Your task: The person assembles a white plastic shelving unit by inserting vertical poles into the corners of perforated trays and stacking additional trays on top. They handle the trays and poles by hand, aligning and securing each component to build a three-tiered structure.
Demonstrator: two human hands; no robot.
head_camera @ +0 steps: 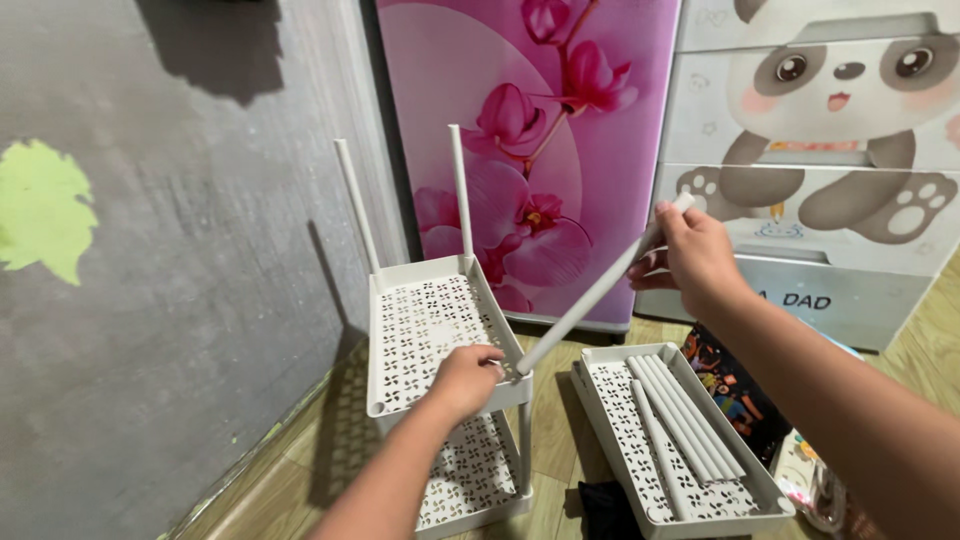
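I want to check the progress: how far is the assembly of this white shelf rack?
Done: two perforated shelves are stacked, and two poles stand upright in the upper shelf's far corners. In hand: the right hand holds a third pole slanted toward the near corner, where the left hand rests. Left: a spare shelf on the floor holds several loose poles.

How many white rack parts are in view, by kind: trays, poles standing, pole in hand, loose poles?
Perforated white trays: 3, two stacked on the rack and one on the floor.
Upright poles on the rack's top corners: 2.
Pole held by the right hand, left hand at its lower end: 1.
Loose poles lying in the floor tray: about 6, bundled, hard to separate.
Total: about 12.
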